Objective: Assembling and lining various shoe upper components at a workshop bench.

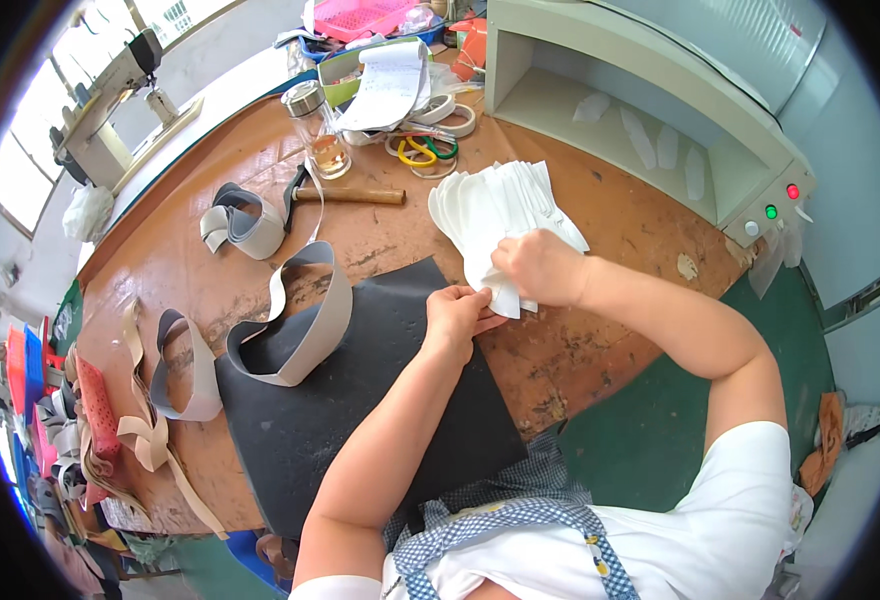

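A fanned stack of white, flat, curved pieces [495,205], like cut fabric or thin sheet, lies on the brown worktable. My right hand [540,266] is closed over the near end of the stack, its fingers curled down on the pieces. My left hand [456,318] pinches the stack's near left corner between thumb and fingers. Some of its fingertips are hidden by the white material. Under my left forearm a black mat [380,400] covers part of the table. A wide grey strip [305,340] stands in a loop on the mat, left of my left hand.
Behind the mat lie a wooden-handled hammer [355,196] and a rolled grey strip [255,228]. Farther back are a glass jar [326,150], yellow-and-green-handled scissors [422,152] and tape rolls [457,122]. A cream machine with an open shelf [640,100] borders the table at back right.
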`<state>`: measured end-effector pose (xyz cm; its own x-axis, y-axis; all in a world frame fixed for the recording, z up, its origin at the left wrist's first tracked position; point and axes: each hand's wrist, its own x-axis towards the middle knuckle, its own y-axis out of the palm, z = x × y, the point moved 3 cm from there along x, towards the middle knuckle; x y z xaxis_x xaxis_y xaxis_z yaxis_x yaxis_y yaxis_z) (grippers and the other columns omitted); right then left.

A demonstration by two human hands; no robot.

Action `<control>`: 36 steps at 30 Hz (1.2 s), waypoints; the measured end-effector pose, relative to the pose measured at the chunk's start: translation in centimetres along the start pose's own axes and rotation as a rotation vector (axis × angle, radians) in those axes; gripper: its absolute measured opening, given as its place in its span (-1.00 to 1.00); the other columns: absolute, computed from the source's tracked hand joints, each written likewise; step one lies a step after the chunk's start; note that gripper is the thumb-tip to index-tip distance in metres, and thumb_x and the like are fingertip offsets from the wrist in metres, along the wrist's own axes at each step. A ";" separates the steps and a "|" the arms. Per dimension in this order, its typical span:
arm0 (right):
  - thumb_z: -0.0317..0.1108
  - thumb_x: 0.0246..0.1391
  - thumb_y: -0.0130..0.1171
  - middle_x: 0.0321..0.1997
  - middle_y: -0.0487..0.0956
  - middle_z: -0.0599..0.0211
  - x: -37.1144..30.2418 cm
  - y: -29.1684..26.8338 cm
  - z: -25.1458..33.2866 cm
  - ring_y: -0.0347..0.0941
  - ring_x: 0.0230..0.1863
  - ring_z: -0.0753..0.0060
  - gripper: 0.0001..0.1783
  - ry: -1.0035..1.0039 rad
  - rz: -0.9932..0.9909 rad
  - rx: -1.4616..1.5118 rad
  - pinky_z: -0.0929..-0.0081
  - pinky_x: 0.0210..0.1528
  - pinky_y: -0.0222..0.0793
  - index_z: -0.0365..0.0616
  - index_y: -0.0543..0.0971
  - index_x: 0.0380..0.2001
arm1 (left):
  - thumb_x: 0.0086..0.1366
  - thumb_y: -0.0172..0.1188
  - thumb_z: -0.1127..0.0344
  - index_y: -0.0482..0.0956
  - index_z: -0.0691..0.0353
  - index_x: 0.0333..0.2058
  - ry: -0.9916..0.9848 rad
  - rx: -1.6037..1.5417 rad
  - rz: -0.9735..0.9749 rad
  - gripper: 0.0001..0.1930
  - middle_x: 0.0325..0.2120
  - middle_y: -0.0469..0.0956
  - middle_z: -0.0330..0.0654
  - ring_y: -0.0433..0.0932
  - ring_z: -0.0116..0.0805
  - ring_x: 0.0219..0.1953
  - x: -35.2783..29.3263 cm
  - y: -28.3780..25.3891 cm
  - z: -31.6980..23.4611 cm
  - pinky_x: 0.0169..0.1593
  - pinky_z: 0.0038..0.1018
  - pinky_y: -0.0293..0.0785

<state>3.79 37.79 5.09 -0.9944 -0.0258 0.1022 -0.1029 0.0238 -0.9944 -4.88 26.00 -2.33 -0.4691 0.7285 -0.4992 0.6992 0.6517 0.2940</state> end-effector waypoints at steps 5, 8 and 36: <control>-0.40 -0.07 0.14 -0.47 0.61 -0.04 2.6 -2.2 -3.9 0.61 -0.36 -0.08 -0.89 0.085 -0.088 0.122 0.12 -0.24 0.54 -0.23 0.58 -0.51 | 0.33 0.17 0.53 0.49 0.52 -0.28 -0.006 -0.022 -0.021 -0.88 -0.37 0.59 0.01 0.67 -0.19 -0.39 0.1 0.3 -0.1 -0.27 -0.34 0.75; -0.42 -0.05 0.12 -0.49 0.61 -0.13 4.3 -4.1 -6.9 0.59 -0.36 -0.14 -0.82 0.257 -0.149 0.232 0.09 -0.23 0.53 -0.28 0.64 -0.57 | 0.31 0.18 0.53 0.49 0.53 -0.30 -0.009 0.006 -0.036 -0.88 -0.36 0.59 0.03 0.67 -0.17 -0.37 0.3 0.5 -0.3 -0.28 -0.33 0.75; -0.46 -0.01 0.11 -0.47 0.70 0.14 7.3 -29.1 -22.0 0.68 -0.49 0.34 -0.79 0.751 -0.408 0.164 0.35 -0.45 0.64 -0.27 0.72 -0.42 | 0.33 0.18 0.50 0.50 0.49 -0.32 0.023 0.142 0.006 -0.88 -0.37 0.63 0.06 0.71 -0.11 -0.35 -1.0 1.2 0.4 -0.30 -0.38 0.73</control>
<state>-0.98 58.94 35.35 -0.6385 0.6667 0.3845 -0.5079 0.0104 -0.8614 -3.38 25.99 -1.78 -0.4755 0.7380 -0.4788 0.7705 0.6121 0.1782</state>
